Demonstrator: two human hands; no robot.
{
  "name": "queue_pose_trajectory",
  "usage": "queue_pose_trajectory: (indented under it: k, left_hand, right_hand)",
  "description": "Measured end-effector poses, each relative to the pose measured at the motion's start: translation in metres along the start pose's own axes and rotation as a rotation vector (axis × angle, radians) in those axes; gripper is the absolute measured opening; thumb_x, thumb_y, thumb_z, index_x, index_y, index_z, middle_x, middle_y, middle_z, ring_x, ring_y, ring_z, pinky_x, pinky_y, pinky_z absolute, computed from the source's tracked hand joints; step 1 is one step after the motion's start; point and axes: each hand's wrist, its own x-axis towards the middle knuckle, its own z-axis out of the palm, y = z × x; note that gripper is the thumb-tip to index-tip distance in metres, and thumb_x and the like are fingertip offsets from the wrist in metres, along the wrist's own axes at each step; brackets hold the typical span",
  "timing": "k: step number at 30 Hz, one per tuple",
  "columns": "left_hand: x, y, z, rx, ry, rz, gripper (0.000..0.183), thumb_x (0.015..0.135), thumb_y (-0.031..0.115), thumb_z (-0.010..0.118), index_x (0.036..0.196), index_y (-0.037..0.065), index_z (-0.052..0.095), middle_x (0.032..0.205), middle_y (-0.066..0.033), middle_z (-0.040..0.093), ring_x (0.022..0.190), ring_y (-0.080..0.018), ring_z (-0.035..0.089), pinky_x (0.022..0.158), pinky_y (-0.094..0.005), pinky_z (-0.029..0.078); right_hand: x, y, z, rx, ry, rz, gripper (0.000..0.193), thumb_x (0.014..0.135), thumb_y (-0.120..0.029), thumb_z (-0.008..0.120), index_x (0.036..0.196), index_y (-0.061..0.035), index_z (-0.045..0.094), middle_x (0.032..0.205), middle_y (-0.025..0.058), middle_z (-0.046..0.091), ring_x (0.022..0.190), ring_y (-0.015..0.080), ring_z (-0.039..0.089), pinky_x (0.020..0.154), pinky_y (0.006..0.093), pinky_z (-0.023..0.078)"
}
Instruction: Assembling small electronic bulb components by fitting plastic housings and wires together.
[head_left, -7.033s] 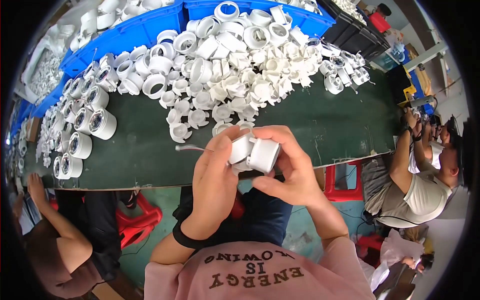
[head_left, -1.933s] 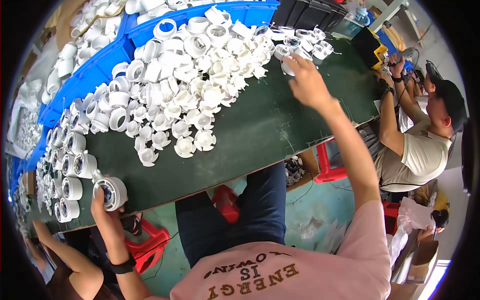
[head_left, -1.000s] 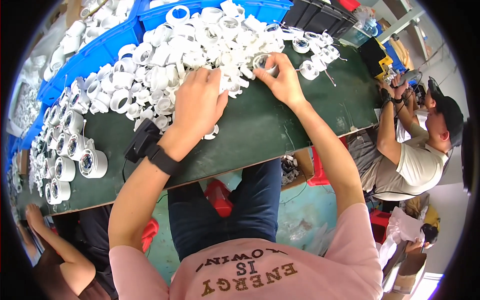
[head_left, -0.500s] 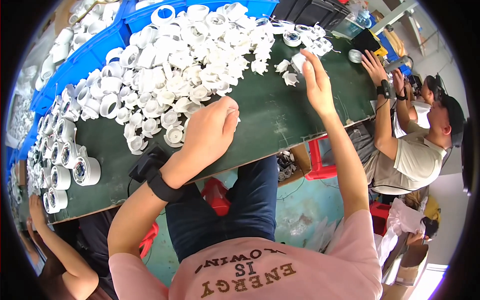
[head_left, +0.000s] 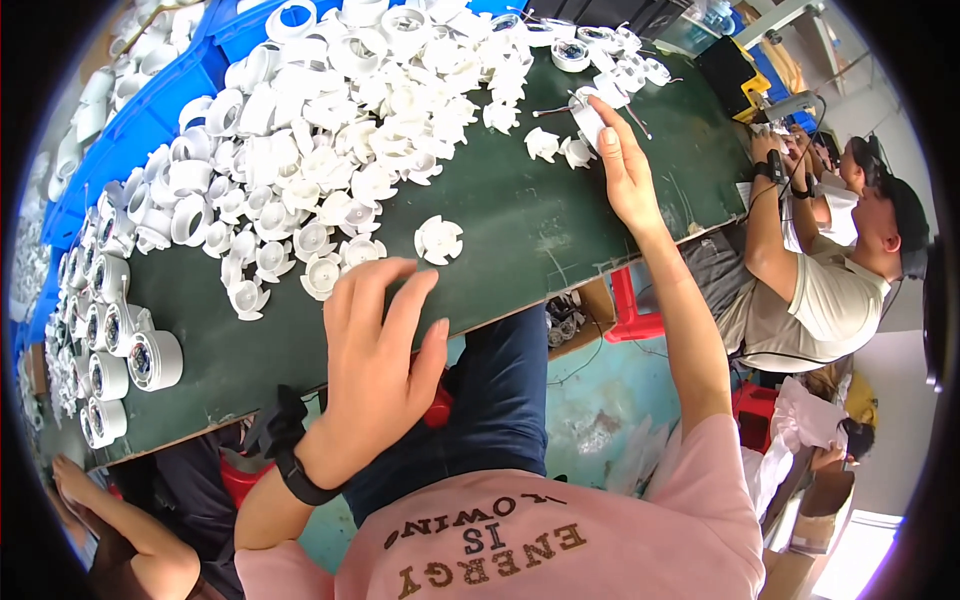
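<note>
My left hand (head_left: 375, 345) is open with its fingers spread, above the near edge of the table. Just beyond its fingertips a white plastic part with curved fins (head_left: 438, 240) lies apart from the others. Farther right, my right hand (head_left: 628, 175) grips a white round housing (head_left: 588, 115), with thin wires close beside it; fingers hide part of the housing. Two loose finned parts (head_left: 560, 149) lie just left of that hand. A large pile of white finned parts and rings (head_left: 340, 140) spreads over the far middle of the green table (head_left: 520, 220).
Several white cylindrical units with lenses (head_left: 154, 360) stand at the left. Wired lens parts (head_left: 571, 55) cluster at the far right. Blue bins (head_left: 180, 92) line the back. A co-worker's arm (head_left: 140, 520) shows at lower left; another person (head_left: 840, 290) works on the right.
My left hand, closed before, has opened and drawn back toward me; a finned part now lies where it was. The right hand has shifted slightly nearer, still gripping the white housing.
</note>
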Motion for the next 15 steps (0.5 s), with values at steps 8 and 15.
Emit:
queue_pose_trajectory:
  k: [8, 15]
  left_hand:
    - [0.001, 0.0, 0.013, -0.016, -0.01, 0.028, 0.04, 0.071, 0.006, 0.066, 0.11, 0.001, 0.056, 0.114, -0.0152, 0.049, 0.109, -0.0348, 0.048, 0.091, -0.0453, 0.035]
    - [0.124, 0.022, 0.091, 0.007, 0.031, 0.316, 0.007, 0.063, 0.014, 0.064, 0.063, 0.007, 0.064, 0.06, -0.0095, 0.061, 0.062, -0.0268, 0.061, 0.053, -0.0414, 0.044]
  right_hand:
    - [0.005, -0.012, 0.008, -0.077, -0.03, -0.04, 0.047, 0.101, -0.035, 0.035, 0.135, -0.0035, 0.044, 0.133, 0.0133, 0.048, 0.124, 0.0235, 0.043, 0.105, 0.0322, 0.03]
    - [-0.007, 0.006, 0.0, 0.078, 0.344, 0.098, 0.043, 0.1, -0.028, 0.038, 0.13, 0.0007, 0.05, 0.128, 0.0115, 0.053, 0.117, 0.0216, 0.049, 0.101, 0.0343, 0.037]
